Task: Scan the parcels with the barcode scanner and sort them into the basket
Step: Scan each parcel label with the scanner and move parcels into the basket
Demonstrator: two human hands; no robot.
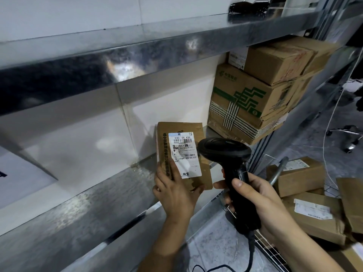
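Step in hand: scan. Judged early in the task, since a stack of boxes [249, 99] sits on the shelf [78, 203] unscanned as far as can be told.

Grip, left: your left hand [172, 190] holds the parcel [182, 154] by its lower end. The fingers are curled onto the front at the left edge and the thumb is under the bottom corner. The parcel stands upright over the shelf, label [185, 154] facing you. Whether its base touches the shelf cannot be told.

Grip, right: your right hand [261, 201] is wrapped round the handle of the scanner [229, 169], thumb up the front. The scanner head sits just beside the label's right edge, aimed left across it.

To do it well: the head looks very close and side-on. Back it off a little and square it to the upper barcode. Keep your left fingers off the printed bars; they already overlap the label's lower left.

Basket [264, 245]: low on your right, behind the scanner hand, with parcels [298, 175] already in it.
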